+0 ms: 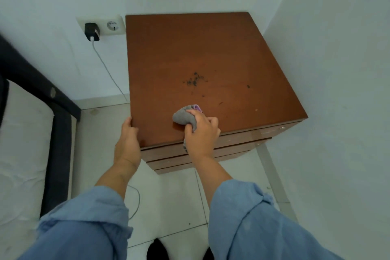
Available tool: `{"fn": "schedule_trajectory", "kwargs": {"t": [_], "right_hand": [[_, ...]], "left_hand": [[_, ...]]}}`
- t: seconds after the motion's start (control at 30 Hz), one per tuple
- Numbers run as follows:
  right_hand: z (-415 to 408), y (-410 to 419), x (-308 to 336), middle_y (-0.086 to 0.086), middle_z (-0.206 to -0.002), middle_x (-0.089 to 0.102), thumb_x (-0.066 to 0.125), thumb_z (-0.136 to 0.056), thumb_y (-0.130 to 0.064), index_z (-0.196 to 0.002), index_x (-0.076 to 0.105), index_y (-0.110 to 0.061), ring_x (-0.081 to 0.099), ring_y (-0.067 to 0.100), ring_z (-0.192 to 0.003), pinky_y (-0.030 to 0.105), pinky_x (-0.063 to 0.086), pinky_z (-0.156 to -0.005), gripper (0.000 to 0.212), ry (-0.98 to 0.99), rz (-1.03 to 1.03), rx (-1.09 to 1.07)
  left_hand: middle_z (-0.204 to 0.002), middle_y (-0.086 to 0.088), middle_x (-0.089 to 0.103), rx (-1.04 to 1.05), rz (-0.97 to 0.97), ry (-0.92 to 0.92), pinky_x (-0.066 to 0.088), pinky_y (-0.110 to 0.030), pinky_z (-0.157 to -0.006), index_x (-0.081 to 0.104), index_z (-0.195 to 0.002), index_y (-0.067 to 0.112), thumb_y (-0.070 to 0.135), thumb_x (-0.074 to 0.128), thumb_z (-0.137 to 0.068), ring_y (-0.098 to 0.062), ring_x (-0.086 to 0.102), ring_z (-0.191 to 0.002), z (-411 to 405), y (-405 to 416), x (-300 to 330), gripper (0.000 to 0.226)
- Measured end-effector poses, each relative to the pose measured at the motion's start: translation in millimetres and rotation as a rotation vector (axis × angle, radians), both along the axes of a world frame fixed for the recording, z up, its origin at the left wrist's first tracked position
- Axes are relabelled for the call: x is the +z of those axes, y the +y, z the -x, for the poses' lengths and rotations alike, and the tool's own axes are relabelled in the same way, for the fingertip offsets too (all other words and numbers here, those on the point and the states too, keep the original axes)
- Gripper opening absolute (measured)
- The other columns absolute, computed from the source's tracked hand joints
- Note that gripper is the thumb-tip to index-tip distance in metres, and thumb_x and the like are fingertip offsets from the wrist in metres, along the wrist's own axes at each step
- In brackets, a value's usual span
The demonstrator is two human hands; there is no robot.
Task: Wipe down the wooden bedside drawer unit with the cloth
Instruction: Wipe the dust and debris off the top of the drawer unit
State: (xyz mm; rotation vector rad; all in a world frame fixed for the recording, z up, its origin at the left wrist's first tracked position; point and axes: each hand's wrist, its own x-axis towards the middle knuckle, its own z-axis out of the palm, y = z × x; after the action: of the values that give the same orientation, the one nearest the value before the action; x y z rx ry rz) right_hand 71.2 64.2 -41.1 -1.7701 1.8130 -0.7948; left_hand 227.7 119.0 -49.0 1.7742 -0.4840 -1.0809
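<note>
Nearest the camera, two rolled-up blue sleeves [249, 213] were seen at the bottom of the view, with dark footwear [156, 250] between them on the pale tiled floor [175, 200].

The left hand [127, 139] was curled over the near left corner of the wooden bedside drawer unit [206, 59], the thumb laid on the top and the fingers wrapped down the side, so the corner was gripped. At about three o'clock from it, the right hand [201, 133] was clenched around a bunched grey cloth [183, 117], which was pressed onto the top close to the front edge. A trace of purple fabric was visible at the cloth's far side, and a tail of cloth was seen hanging below the hand over the drawer fronts.

The unit itself was placed in the corner of the room, with white walls behind and to its right. At twelve o'clock from the cloth, well apart from it, a patch of dark crumbs [194, 81] was scattered near the middle of the top, with a few smaller specks toward two o'clock.

At nine o'clock of the unit, a dark bed frame [57, 133] and white mattress [21, 154] were seen. Farther off, at ten o'clock, a double wall socket [111, 25] was mounted just beside the unit's back corner, with a black charger [91, 31] plugged in and its white cable [107, 69] trailed down toward the floor.
</note>
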Motion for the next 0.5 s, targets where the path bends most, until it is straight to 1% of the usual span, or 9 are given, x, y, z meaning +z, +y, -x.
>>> {"fn": "schedule_trajectory", "kwargs": {"t": [0.03,0.07,0.13,0.17,0.2,0.27,0.37,0.43,0.5], "right_hand": [[-10,5,0,-0.009,-0.101,0.067,0.056,-0.082,-0.014,-0.116,0.062,-0.03,0.044,0.019,-0.1,0.029,0.03,-0.081,0.039,-0.009,0.003,0.009],[-19,10,1,-0.008,-0.101,0.067,0.057,-0.081,-0.014,-0.116,0.062,-0.03,0.044,0.02,-0.1,0.03,0.03,-0.081,0.039,-0.016,0.007,0.025],[-37,19,1,-0.006,-0.1,0.067,0.057,-0.08,-0.013,-0.115,0.063,-0.029,0.045,0.02,-0.1,0.031,0.03,-0.08,0.039,-0.02,0.007,0.073],[-45,24,1,-0.006,-0.1,0.067,0.058,-0.079,-0.013,-0.115,0.063,-0.029,0.045,0.02,-0.1,0.031,0.03,-0.08,0.039,-0.018,0.007,0.099],[-54,28,1,-0.006,-0.101,0.067,0.058,-0.079,-0.013,-0.115,0.063,-0.029,0.046,0.021,-0.1,0.031,0.03,-0.08,0.04,-0.015,0.01,0.122],[-66,34,0,-0.005,-0.102,0.067,0.058,-0.078,-0.013,-0.115,0.064,-0.028,0.046,0.021,-0.1,0.03,0.029,-0.079,0.04,-0.019,0.009,0.153],[-80,42,2,-0.005,-0.104,0.066,0.057,-0.08,-0.013,-0.116,0.063,-0.027,0.044,0.019,-0.099,0.029,0.028,-0.081,0.039,-0.033,-0.022,0.208],[-91,49,3,-0.006,-0.102,0.066,0.056,-0.08,-0.013,-0.115,0.063,-0.027,0.042,0.017,-0.096,0.028,0.028,-0.08,0.039,-0.063,-0.038,0.259],[-102,55,7,-0.009,-0.102,0.066,0.054,-0.082,-0.014,-0.115,0.063,-0.03,0.042,0.015,-0.095,0.028,0.029,-0.08,0.037,-0.086,-0.079,0.335]], "left_hand": [[-0.122,0.007,0.057,0.014,0.02,0.027,0.043,-0.035,-0.098,0.046,-0.136,0.041,0.052,0.036,-0.077,-0.015,0.054,-0.11,-2,0,2,0.061],[-0.12,0.007,0.058,0.029,0.043,0.056,0.045,-0.025,-0.09,0.049,-0.136,0.033,0.046,0.036,-0.086,-0.01,0.055,-0.107,-5,-2,4,0.053],[-0.116,0.003,0.062,0.041,0.074,0.134,0.046,-0.011,-0.073,0.056,-0.129,0.018,0.03,0.035,-0.098,-0.006,0.057,-0.104,-9,-6,10,0.04],[-0.118,0.002,0.062,0.043,0.073,0.174,0.045,-0.01,-0.073,0.057,-0.129,0.014,0.027,0.034,-0.099,-0.009,0.057,-0.111,-11,-7,12,0.039],[-0.124,0.001,0.061,0.059,0.067,0.217,0.042,-0.013,-0.082,0.055,-0.131,0.013,0.027,0.034,-0.1,-0.012,0.053,-0.12,-16,-7,15,0.041],[-0.135,-0.002,0.053,0.094,0.045,0.287,0.029,-0.022,-0.095,0.042,-0.141,0.014,0.03,0.029,-0.1,-0.014,0.041,-0.132,-21,-7,20,0.046],[-0.143,-0.007,0.048,0.108,0.046,0.263,0.018,-0.032,-0.109,0.027,-0.148,0.018,0.033,0.022,-0.101,-0.019,0.031,-0.14,-30,-9,24,0.05],[-0.146,-0.006,0.045,0.117,0.049,0.252,0.018,-0.029,-0.108,0.026,-0.149,0.019,0.034,0.02,-0.102,-0.019,0.031,-0.14,-32,-8,29,0.05],[-0.147,-0.004,0.043,0.125,0.048,0.237,0.024,-0.025,-0.098,0.029,-0.148,0.019,0.035,0.02,-0.102,-0.019,0.037,-0.136,-34,-7,34,0.05]]}}
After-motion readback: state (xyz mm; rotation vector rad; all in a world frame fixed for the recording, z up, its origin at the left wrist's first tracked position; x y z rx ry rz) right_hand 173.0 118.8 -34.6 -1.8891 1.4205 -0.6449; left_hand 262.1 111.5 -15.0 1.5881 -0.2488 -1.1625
